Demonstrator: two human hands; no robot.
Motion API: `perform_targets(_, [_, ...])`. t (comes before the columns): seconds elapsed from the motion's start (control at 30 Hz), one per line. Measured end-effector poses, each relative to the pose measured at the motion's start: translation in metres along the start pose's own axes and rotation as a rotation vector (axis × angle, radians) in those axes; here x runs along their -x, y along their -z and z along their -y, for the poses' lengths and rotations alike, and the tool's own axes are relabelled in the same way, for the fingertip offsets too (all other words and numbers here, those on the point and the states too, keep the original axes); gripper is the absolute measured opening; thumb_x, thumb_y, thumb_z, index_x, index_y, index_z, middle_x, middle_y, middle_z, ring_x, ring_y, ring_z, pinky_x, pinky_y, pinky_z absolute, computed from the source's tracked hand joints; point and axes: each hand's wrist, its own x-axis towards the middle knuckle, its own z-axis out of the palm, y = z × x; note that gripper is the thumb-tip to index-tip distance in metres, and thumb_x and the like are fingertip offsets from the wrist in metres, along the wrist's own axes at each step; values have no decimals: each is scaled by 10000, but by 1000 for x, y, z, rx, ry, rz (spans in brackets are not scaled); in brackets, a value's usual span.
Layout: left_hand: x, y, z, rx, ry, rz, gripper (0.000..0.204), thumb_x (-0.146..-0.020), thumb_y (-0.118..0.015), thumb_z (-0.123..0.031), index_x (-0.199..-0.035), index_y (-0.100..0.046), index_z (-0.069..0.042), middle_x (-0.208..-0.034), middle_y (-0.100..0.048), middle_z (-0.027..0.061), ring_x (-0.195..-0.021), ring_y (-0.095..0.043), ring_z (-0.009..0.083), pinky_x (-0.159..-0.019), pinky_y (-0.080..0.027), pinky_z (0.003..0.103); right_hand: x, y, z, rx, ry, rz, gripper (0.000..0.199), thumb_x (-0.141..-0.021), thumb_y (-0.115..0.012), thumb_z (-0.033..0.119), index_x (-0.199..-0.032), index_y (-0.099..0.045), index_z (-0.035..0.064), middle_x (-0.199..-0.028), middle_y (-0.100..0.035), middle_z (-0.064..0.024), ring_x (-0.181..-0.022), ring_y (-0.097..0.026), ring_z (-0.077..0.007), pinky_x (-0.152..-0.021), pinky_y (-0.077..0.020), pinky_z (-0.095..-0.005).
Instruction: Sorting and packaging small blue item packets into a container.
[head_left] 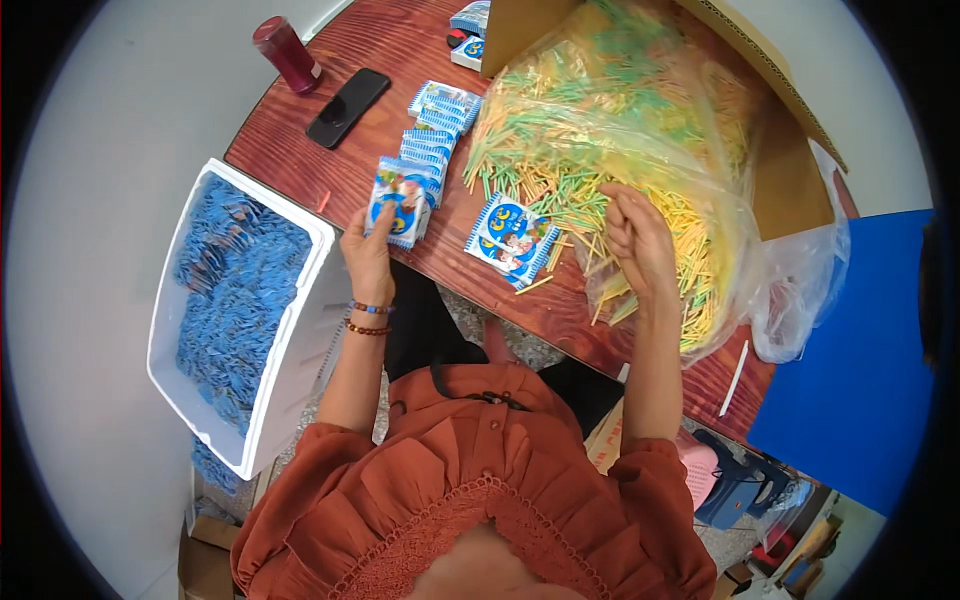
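My left hand (pixel 368 258) grips a small blue-and-white packet (pixel 398 212) between thumb and fingers, just above the table's near edge. Beyond it, a row of similar flat packets (pixel 432 140) lies overlapping on the table. Another blue-and-white packet (pixel 512 240) rests between my hands, beside the loose sticks. My right hand (pixel 640 240) is closed, with fingers curled together, over a heap of thin yellow, green and orange sticks (pixel 575 190). Whatever its fingertips may hold is too small to make out.
The sticks spill from a clear plastic bag (pixel 640 120) in a cardboard box (pixel 795 185). A white foam box (pixel 325 250) of small blue pieces stands at left. A black phone (pixel 347 108) and red jar (pixel 288 55) sit at the back left. A blue panel (pixel 850 350) is at right.
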Motion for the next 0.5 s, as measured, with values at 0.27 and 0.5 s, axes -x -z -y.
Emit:
perform_targets(0.27, [-21,25,43,-979,-512,-46,376,-812,-717,-269,-1020,-628,31,-935,-630,151,-888,-591,264,-817,-450,381,120,67,52,286,280,-350,258,-978,-472,141,-1139,-577,-31,-665,-449,30,-488,-335,-19,-419,-233,-162])
perform_targets(0.5, [-23,36,45,-1172,-721,-98,567,-916,-583,-390,-1284,-505,35,-1223,-566,222,-1118,-525,372,-996,-379,435,196,223,64,863,490,-1097,229,-937,-537,186,-1039,-679,38,-688,-503,31,-540,-410,-44,-467,-316,-211])
